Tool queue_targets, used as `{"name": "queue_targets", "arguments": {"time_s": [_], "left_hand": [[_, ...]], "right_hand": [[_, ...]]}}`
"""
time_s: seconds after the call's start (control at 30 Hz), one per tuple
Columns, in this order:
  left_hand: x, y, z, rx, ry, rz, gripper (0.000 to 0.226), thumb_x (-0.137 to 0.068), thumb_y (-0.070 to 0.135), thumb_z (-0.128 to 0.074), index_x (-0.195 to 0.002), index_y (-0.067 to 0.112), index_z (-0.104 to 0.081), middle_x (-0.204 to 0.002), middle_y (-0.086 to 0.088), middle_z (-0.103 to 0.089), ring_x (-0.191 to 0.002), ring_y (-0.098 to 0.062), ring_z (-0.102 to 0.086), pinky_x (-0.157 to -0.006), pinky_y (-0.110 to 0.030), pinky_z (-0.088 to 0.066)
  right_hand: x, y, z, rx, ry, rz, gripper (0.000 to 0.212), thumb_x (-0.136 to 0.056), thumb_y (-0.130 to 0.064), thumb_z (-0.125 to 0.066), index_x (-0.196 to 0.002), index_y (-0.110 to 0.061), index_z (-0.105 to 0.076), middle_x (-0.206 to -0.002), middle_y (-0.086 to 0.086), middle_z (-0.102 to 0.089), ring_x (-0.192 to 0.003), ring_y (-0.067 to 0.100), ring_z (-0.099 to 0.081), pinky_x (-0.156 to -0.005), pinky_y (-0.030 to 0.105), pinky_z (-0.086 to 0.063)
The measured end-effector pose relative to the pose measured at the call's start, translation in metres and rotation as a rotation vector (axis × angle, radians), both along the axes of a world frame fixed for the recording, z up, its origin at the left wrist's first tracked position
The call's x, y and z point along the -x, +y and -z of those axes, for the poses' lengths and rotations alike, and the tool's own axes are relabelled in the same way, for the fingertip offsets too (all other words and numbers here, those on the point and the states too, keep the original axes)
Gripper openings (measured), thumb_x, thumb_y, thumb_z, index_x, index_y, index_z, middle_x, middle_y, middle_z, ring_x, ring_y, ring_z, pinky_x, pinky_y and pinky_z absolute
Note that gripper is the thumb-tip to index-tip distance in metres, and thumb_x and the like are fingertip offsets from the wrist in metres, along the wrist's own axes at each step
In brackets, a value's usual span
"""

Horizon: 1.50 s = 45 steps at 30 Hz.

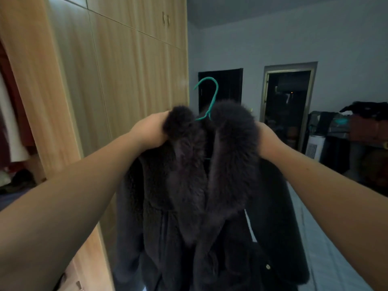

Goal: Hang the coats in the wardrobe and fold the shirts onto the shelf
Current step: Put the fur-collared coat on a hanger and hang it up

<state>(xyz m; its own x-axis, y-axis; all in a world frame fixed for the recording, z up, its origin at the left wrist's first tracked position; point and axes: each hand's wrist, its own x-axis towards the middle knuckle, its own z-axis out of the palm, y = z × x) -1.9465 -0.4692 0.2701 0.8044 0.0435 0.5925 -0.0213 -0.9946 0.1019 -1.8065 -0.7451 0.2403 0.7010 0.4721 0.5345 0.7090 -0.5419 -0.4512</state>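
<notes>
Dark fur coat [201,185] on a teal hanger [210,97], held up beside the wardrobe [117,80].
Left hand [150,131] and right hand [267,141] each grip a shoulder, fingers curled into plush collar — the thin wire hook rises between the grips; heavy pile could slip off it.

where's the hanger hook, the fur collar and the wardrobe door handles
hanger hook [213,91], head view, on the green curve
fur collar [233,131], head view, right lapel
wardrobe door handles [165,19], head view, between the upper pair

dark fur-collared coat [210,196], on green hanger [211,97]
</notes>
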Motion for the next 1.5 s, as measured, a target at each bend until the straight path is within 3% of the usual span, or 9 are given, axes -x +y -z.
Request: {"name": "queue_targets", "arguments": {"time_s": [0.2,0.4,0.53,0.77,0.87,1.0,1.17,1.37,1.5], "left_hand": [[0.019,0.031,-0.005,0.02,-0.02,-0.135,0.067,-0.077,0.049,-0.036,-0.114,0.001,-0.065,-0.115,-0.025,-0.066,-0.109,-0.043,-0.062,-0.091,-0.048,-0.05],[0.018,0.04,-0.005,0.084,-0.025,-0.217,0.025,-0.091,0.015,-0.056,-0.106,-0.002,-0.066,-0.111,-0.027,-0.067,-0.107,-0.043,-0.062,-0.091,-0.047,-0.05],[0.015,0.053,-0.001,0.073,0.047,-0.179,0.073,-0.071,0.055,-0.028,-0.1,0.002,-0.069,-0.104,-0.022,-0.07,-0.106,-0.038,-0.064,-0.095,-0.045,-0.049],[0.011,0.048,0.003,0.189,0.034,-0.168,0.067,-0.067,0.057,-0.026,-0.096,0.014,-0.067,-0.103,-0.014,-0.071,-0.102,-0.03,-0.065,-0.093,-0.046,-0.052],[0.009,0.048,0.011,0.212,0.054,-0.184,0.065,-0.073,0.053,-0.027,-0.099,0.011,-0.068,-0.105,-0.015,-0.07,-0.104,-0.031,-0.065,-0.093,-0.044,-0.051],[0.01,0.039,0.025,0.247,0.039,-0.167,0.026,-0.09,0.022,-0.056,-0.106,0.005,-0.067,-0.11,-0.019,-0.069,-0.108,-0.034,-0.064,-0.094,-0.042,-0.049],[0.01,0.044,0.024,0.221,-0.059,-0.132,0.022,-0.088,0.02,-0.059,-0.106,0.009,-0.064,-0.112,-0.016,-0.069,-0.11,-0.033,-0.063,-0.093,-0.041,-0.049],[0.011,0.038,0.03,0.22,-0.087,-0.082,0.013,-0.09,0.011,-0.058,-0.101,0.011,-0.065,-0.11,-0.017,-0.07,-0.109,-0.032,-0.064,-0.089,-0.037,-0.048],[0.018,0.043,0.024,0.297,-0.15,-0.051,0.01,-0.092,0.004,-0.058,-0.09,0.014,-0.059,-0.093,-0.007,-0.067,-0.098,-0.022,-0.062,-0.08,-0.029,-0.043]], "right_hand": [[-0.025,-0.017,0.0,0.261,-0.16,0.115,0.024,-0.095,-0.005,-0.052,-0.081,-0.024,-0.051,-0.078,-0.015,-0.045,-0.073,0.007,-0.049,-0.083,0.037,-0.051],[-0.035,-0.032,0.003,0.309,0.0,0.062,0.023,-0.097,-0.014,-0.056,-0.12,-0.018,-0.058,-0.114,0.004,-0.064,-0.108,0.026,-0.061,-0.091,0.039,-0.049],[-0.019,-0.01,-0.003,-0.322,0.45,-0.024,0.03,-0.103,-0.036,-0.045,-0.131,-0.032,-0.052,-0.134,0.009,-0.059,-0.115,0.03,-0.06,-0.1,0.054,-0.049],[-0.003,0.034,0.031,-0.076,0.325,0.291,0.103,-0.076,-0.044,-0.08,-0.153,-0.017,-0.017,-0.145,0.016,-0.035,-0.129,0.038,-0.045,-0.105,0.05,-0.043],[0.006,0.046,0.043,-0.342,0.723,0.114,0.07,-0.08,-0.026,-0.077,-0.137,-0.004,-0.043,-0.124,0.016,-0.058,-0.109,0.034,-0.059,-0.096,0.048,-0.051],[0.007,0.054,0.013,-0.673,0.758,-0.03,0.019,-0.084,-0.005,-0.063,-0.103,-0.006,-0.064,-0.089,0.014,-0.064,-0.091,0.034,-0.065,-0.082,0.041,-0.054],[-0.003,0.057,0.034,-0.67,1.012,-0.17,0.038,-0.078,-0.022,-0.073,-0.112,-0.005,-0.066,-0.11,0.019,-0.068,-0.113,0.038,-0.061,-0.104,0.051,-0.045],[0.042,0.085,0.053,-0.404,0.258,-0.368,0.05,-0.09,-0.01,-0.067,-0.137,-0.019,-0.051,-0.126,-0.007,-0.059,-0.118,0.009,-0.053,-0.105,0.024,-0.037],[0.043,0.091,0.084,-0.385,0.42,-0.314,0.057,-0.092,-0.013,-0.064,-0.145,-0.02,-0.043,-0.136,0.0,-0.055,-0.127,0.018,-0.049,-0.107,0.028,-0.035]]}}
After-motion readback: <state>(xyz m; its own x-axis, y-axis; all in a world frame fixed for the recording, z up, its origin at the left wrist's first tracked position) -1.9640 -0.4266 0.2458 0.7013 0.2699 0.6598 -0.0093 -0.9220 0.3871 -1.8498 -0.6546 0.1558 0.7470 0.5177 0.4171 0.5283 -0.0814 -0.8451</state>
